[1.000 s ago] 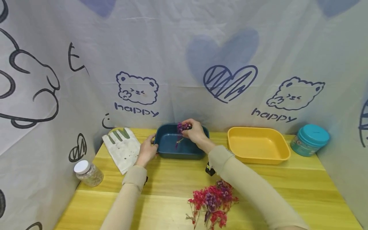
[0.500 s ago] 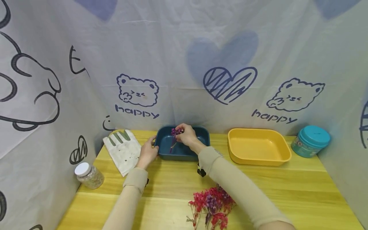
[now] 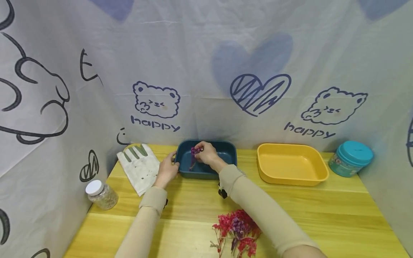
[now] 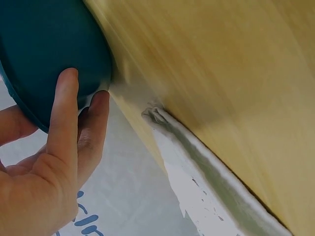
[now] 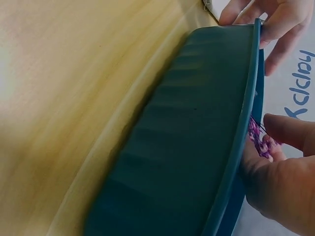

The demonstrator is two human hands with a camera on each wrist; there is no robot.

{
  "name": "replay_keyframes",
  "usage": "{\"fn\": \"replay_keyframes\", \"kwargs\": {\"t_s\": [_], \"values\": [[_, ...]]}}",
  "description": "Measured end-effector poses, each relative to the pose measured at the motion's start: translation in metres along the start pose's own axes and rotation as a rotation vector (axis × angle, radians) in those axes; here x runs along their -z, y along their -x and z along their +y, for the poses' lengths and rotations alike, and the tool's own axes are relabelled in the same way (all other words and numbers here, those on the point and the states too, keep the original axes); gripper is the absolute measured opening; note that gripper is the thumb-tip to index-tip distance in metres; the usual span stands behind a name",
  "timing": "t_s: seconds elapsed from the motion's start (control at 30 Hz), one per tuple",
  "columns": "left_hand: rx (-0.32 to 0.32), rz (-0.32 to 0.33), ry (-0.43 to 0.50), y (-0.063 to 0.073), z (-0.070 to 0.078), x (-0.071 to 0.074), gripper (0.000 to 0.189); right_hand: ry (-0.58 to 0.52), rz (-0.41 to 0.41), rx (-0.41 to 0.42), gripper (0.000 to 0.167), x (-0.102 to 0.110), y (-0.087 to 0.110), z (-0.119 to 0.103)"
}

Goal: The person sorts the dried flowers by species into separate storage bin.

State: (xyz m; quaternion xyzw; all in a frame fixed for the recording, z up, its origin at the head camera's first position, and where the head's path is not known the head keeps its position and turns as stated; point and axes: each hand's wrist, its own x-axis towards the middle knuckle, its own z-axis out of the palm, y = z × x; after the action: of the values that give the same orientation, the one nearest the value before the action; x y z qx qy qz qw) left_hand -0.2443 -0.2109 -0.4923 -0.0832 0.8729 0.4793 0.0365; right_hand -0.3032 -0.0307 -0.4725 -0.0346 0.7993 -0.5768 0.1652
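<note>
A dark blue rectangular tray (image 3: 227, 156) stands at the back of the wooden table. My left hand (image 3: 166, 171) grips its left end; in the left wrist view the fingers (image 4: 64, 118) lie along the outer wall, with the thumb at the rim. Inside the tray, my right hand (image 3: 207, 154) pinches a sprig of purple dried flowers (image 3: 193, 152), its stem pointing down toward the tray floor. From the right wrist, the purple blossoms (image 5: 258, 137) show between thumb and fingers just past the rim, and the wall hides the stem.
A pile of red and purple dried flowers (image 3: 237, 227) lies near the front. To the right are a yellow tray (image 3: 292, 181) and a teal lidded tub (image 3: 350, 159). White cloth gloves (image 3: 142, 172) and a white-capped jar (image 3: 102, 195) sit left. A printed curtain (image 3: 206, 71) hangs behind.
My right hand has moved left and slightly lower within the blue tray, carrying the purple flower sprig. My left hand has kept its grip on the tray's left end.
</note>
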Motion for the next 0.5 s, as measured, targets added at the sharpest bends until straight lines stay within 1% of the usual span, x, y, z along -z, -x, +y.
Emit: {"fn": "replay_keyframes", "kwargs": {"t_s": [0.13,0.3,0.4,0.5], "values": [[-0.012,0.011,-0.012,-0.0001,-0.0001,-0.0006,0.056,0.031,-0.072,-0.002,0.038,0.0005,0.0006,0.0014],[-0.017,0.017,-0.023,-0.0003,0.0005,-0.0006,0.056,0.082,-0.18,0.023,0.058,0.0036,0.0001,0.0021],[-0.013,0.017,-0.023,-0.0006,0.0003,-0.0004,0.056,0.1,-0.205,0.028,0.066,0.006,-0.0001,0.0019],[-0.009,0.013,-0.019,-0.0006,-0.0005,0.0,0.056,0.115,-0.197,0.023,0.069,0.0093,0.0,0.0013]]}}
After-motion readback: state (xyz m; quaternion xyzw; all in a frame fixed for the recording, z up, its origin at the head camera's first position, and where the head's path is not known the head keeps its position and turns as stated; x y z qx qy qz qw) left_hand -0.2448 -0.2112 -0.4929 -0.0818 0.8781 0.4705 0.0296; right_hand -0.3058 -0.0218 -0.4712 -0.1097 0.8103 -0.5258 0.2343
